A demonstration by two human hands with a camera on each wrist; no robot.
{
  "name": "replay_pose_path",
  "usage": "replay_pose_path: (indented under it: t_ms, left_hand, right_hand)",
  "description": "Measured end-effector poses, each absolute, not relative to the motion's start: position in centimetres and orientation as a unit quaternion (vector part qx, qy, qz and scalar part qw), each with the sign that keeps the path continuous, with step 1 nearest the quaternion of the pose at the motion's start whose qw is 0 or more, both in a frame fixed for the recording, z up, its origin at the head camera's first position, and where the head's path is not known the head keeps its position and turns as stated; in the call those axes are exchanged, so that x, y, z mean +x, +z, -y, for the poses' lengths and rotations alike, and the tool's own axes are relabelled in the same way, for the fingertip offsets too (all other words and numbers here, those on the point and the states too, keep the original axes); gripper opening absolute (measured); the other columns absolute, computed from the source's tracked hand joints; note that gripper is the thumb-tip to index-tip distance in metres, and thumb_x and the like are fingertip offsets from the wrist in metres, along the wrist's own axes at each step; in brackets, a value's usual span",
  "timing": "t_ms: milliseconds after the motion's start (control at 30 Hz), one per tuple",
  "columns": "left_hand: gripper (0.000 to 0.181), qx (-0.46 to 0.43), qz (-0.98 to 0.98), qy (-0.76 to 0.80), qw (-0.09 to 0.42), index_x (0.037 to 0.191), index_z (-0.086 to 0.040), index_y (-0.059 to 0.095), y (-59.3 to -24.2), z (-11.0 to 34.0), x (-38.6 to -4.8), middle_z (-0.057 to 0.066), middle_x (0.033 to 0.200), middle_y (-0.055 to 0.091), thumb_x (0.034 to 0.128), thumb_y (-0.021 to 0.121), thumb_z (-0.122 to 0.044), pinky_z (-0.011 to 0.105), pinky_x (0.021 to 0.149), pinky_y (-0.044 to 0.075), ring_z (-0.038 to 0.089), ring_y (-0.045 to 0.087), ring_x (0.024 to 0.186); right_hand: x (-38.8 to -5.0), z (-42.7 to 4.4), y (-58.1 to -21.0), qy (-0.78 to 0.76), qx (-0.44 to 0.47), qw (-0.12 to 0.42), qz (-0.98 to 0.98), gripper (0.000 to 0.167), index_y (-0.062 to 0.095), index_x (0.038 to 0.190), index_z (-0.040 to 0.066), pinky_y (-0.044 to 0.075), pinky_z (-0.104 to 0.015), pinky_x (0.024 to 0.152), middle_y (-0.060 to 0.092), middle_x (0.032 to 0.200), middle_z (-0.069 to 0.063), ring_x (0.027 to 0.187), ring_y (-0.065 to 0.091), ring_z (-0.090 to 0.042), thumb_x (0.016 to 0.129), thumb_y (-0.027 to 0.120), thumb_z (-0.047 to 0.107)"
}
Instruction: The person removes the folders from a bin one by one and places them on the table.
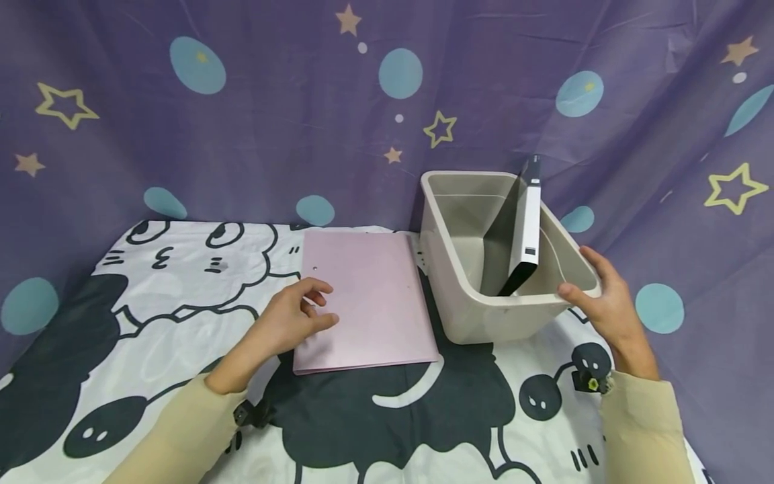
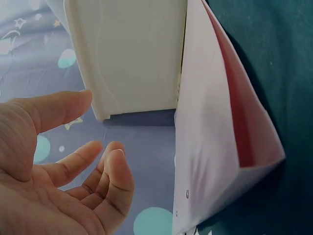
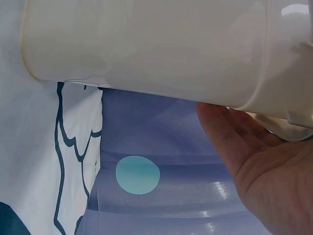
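Observation:
A pink folder lies flat on the patterned cloth; in the left wrist view its cover stands slightly apart, showing a red inside. Above the folder's left side hovers my left hand, fingers loosely bent and thumb apart, holding nothing. To the right stands a beige plastic bin. My right hand grips its near right corner, thumb at the front rim and fingers along the right side. In the right wrist view, that hand touches the bin's outer wall. A black-and-white binder leans upright inside the bin.
A white cloth with black cartoon figures covers the surface. Behind it and along the right hangs a purple curtain with stars and blue dots. The bin stands close to this curtain.

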State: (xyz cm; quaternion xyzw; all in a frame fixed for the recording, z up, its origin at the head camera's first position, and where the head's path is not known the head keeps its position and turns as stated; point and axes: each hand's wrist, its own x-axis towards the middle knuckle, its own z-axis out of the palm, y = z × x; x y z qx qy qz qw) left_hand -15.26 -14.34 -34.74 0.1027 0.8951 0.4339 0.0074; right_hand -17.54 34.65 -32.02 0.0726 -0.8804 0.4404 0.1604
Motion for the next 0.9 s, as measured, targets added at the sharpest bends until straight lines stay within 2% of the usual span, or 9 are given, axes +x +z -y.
replay_pose_path:
  t_ms: [333,900]
  left_hand:
    - [0.043,0.136,-0.89,0.435,-0.007,0.116,-0.009,0.061,-34.0,12.7,-15.5,0.007,0.096,0.061,0.0778,0.079,-0.019,0.031,0.058,0.049,0.016,0.059,0.075]
    - [0.043,0.185,-0.873,0.452,-0.007,0.115,-0.01,0.062,-32.7,8.8,-15.4,0.004,0.095,0.059,0.077,0.08,-0.017,0.03,0.058,0.048,0.014,0.057,0.072]
  right_hand:
    - [-17.6,-34.5,-31.7,0.442,0.074,0.165,0.879,0.079,0.028,0.149,0.005,0.041,-0.011,0.073,0.045,0.128,-0.022,0.098,0.048,-0.007,0.083,0.07,0.014]
    - [-17.6,-34.6,-32.2,0.444,0.062,0.151,0.881,0.079,0.026,0.15,0.007,0.041,-0.011,0.073,0.045,0.13,-0.02,0.099,0.048,-0.007,0.085,0.069,0.015]
